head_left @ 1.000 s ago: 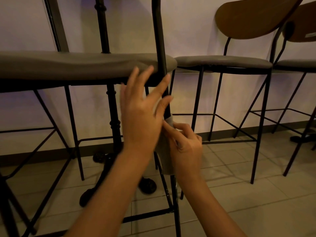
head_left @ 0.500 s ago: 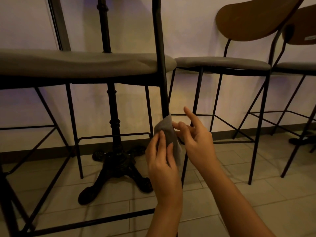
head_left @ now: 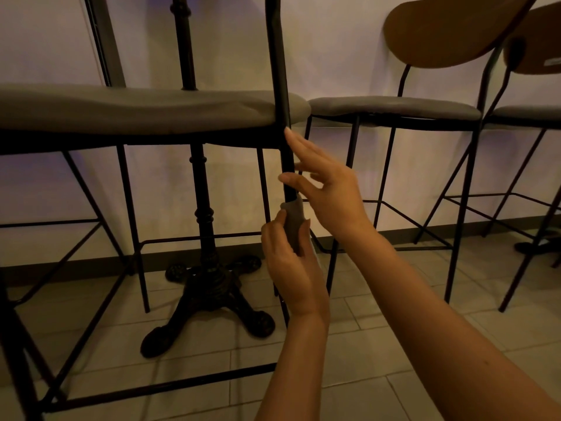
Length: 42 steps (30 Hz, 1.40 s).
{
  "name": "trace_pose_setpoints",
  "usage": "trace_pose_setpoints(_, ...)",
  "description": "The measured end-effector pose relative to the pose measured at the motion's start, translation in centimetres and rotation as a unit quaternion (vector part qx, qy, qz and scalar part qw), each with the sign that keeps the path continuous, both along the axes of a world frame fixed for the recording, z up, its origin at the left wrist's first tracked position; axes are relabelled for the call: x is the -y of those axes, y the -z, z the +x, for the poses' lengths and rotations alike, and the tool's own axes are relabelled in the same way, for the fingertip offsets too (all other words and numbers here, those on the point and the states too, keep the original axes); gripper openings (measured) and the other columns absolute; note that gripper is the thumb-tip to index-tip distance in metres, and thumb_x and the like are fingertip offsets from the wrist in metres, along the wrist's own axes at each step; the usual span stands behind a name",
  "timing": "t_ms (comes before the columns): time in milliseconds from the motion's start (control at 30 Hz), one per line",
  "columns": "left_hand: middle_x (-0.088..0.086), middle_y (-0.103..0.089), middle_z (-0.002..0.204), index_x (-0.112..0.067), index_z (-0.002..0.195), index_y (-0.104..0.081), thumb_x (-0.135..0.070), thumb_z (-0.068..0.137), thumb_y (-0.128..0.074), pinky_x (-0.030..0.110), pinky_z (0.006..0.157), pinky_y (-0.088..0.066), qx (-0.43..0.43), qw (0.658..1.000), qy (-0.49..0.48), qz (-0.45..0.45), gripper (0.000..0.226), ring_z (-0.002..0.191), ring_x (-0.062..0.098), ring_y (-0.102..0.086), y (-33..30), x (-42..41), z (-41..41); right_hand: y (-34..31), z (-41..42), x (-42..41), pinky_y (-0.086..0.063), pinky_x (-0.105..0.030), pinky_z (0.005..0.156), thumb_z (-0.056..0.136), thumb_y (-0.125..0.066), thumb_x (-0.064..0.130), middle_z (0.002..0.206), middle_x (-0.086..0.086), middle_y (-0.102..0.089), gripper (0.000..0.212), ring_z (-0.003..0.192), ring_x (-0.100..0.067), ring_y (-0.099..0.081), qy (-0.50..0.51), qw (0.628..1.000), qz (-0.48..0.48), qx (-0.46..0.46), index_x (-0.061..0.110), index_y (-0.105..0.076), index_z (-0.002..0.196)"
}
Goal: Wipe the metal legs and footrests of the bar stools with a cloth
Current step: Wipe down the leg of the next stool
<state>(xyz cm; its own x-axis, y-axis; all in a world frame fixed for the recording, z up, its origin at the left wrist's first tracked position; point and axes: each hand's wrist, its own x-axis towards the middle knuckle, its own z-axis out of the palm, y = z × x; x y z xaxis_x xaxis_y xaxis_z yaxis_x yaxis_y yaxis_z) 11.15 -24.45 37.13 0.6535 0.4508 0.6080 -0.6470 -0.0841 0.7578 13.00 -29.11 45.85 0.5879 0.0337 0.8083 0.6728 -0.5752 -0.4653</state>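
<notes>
Forearms come in from the bottom right, both reaching toward the nearest stool's front leg [head_left: 287, 165]. Left hand [head_left: 293, 268] is the closer one and sits lower, its grip curled around a small grey cloth [head_left: 294, 220] that's bunched up against the leg, roughly halfway between the seat and the floor-level footrest bar [head_left: 170, 387]. Right hand [head_left: 326, 189] is just above it, fingers spread and mostly straight, holding nothing; its index fingertip reaches up near where the leg meets the seat, and another finger looks like it's touching the tube.

Key thing: the leg runs nearly vertical, so the cloth has bare tube above and below it. My guess is the wipe goes along that axis, and the left hand is the one placed to do it, while the right one just steadies.

Leg itself is thin, round, matte black metal. Too dim to tell dirty from clean, honestly.

Behind it there's a grey padded seat [head_left: 136, 109], then an ornate cast-iron table base [head_left: 209, 287] on the tiled floor [head_left: 394, 344]. Further right, two more stools with wooden backrests [head_left: 449, 28] stand against the wall.
</notes>
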Motion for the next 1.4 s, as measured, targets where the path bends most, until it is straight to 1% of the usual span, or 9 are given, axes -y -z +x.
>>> trace_pose_setpoints(167, 0.001, -0.053, 0.117, -0.011, 0.128, -0.048, -0.013, 0.088, -0.06, 0.015, 0.094, -0.043, 0.03, 0.999, 0.009, 0.017, 0.041, 0.111, 0.003, -0.05, 0.7, 0.0, 0.1, 0.1, 1.2, 0.3, -0.035, -0.005, 0.092, 0.083, -0.065, 0.014, 0.133, -0.008, -0.052, 0.065, 0.102, -0.003, -0.054, 0.035, 0.994, -0.083, 0.057, 0.023, -0.03, 0.138)
trace_pose_setpoints(267, 0.006, -0.051, 0.122, -0.011, 0.134, -0.042, -0.008, 0.088, -0.06, 0.021, 0.097, -0.043, 0.045, 0.998, 0.004, 0.038, 0.05, 0.114, 0.009, -0.05, 1.0, 0.2, 0.3, 0.1, 1.4, 0.6, -0.029, -0.01, 0.096, 0.083, -0.065, 0.017, 0.131, -0.009, -0.054, 0.067, 0.113, -0.017, -0.055, 0.044, 0.991, -0.103, 0.072, 0.02, -0.028, 0.139)
trace_pose_setpoints(400, -0.01, -0.051, 0.115, -0.009, 0.129, -0.048, 0.001, 0.091, -0.054, 0.005, 0.085, -0.041, 0.023, 0.995, 0.087, -0.034, 0.04, 0.11, -0.006, -0.049, 1.0, 0.2, 0.8, 0.1, 1.5, 0.6, -0.029, -0.014, 0.097, 0.083, -0.064, 0.018, 0.132, -0.009, -0.053, 0.067, 0.118, -0.021, -0.053, 0.045, 0.991, -0.104, 0.076, 0.018, -0.03, 0.139)
trace_pose_setpoints(500, -0.004, -0.054, 0.114, -0.008, 0.128, -0.051, -0.01, 0.093, -0.052, 0.008, 0.085, -0.043, 0.031, 0.996, 0.08, -0.034, 0.035, 0.108, 0.0, -0.053, 1.2, 0.1, 0.8, 0.3, 1.6, 0.6, -0.03, -0.015, 0.098, 0.084, -0.064, 0.018, 0.133, -0.009, -0.052, 0.065, 0.12, -0.021, -0.051, 0.038, 0.991, -0.101, 0.075, 0.017, -0.031, 0.14)
trace_pose_setpoints(733, -0.037, -0.057, 0.096, -0.031, 0.114, -0.049, -0.002, 0.095, -0.046, 0.003, 0.077, -0.042, -0.005, 0.986, 0.137, -0.097, 0.034, 0.097, -0.012, -0.055, 1.3, -0.2, 0.2, 0.6, 1.7, 0.6, -0.026, -0.008, 0.099, 0.084, -0.063, 0.021, 0.133, -0.009, -0.052, 0.064, 0.119, -0.018, -0.05, 0.03, 0.992, -0.094, 0.082, 0.014, -0.033, 0.14)
trace_pose_setpoints(933, -0.025, -0.064, 0.096, -0.025, 0.113, -0.057, -0.008, 0.096, -0.045, 0.007, 0.076, -0.045, -0.018, 0.972, 0.185, -0.145, 0.027, 0.098, -0.003, -0.059, 1.4, -0.5, 0.1, 0.6, 1.9, 0.7, -0.02, 0.004, 0.095, 0.083, -0.058, 0.03, 0.133, -0.007, -0.051, 0.064, 0.12, 0.002, -0.034, 0.035, 0.99, -0.104, 0.091, 0.015, -0.03, 0.14)
trace_pose_setpoints(1100, -0.009, -0.067, 0.103, -0.019, 0.117, -0.058, -0.012, 0.097, -0.044, 0.011, 0.078, -0.047, -0.015, 0.977, 0.179, -0.118, 0.026, 0.101, 0.003, -0.06, 1.3, -0.6, 0.4, 0.8, 1.9, 0.7, -0.02, 0.002, 0.096, 0.085, -0.063, 0.021, 0.132, -0.009, -0.052, 0.065, 0.122, -0.012, -0.042, 0.041, 0.989, -0.1, 0.096, 0.021, -0.024, 0.137)
trace_pose_setpoints(1233, 0.0, -0.054, 0.126, -0.015, 0.134, -0.046, -0.014, 0.094, -0.047, 0.02, 0.096, -0.045, 0.013, 0.994, 0.109, 0.012, 0.039, 0.117, 0.007, -0.051, 2.7, -0.8, 0.7, 0.9, 1.8, 0.5, -0.022, -0.007, 0.098, 0.085, -0.062, 0.019, 0.132, -0.009, -0.052, 0.065, 0.12, -0.016, -0.047, 0.044, 0.99, -0.095, 0.091, 0.024, -0.023, 0.136)
trace_pose_setpoints(1400, 0.011, -0.052, 0.128, -0.008, 0.136, -0.037, -0.025, 0.092, -0.045, 0.013, 0.1, -0.037, 0.027, 0.994, 0.034, 0.097, 0.048, 0.118, 0.007, -0.047, 5.0, -1.0, 0.5, 1.4, 1.7, 0.7, -0.021, 0.004, 0.095, 0.085, -0.062, 0.019, 0.134, -0.007, -0.051, 0.064, 0.118, 0.001, -0.036, 0.048, 0.99, -0.097, 0.088, 0.02, -0.028, 0.139)
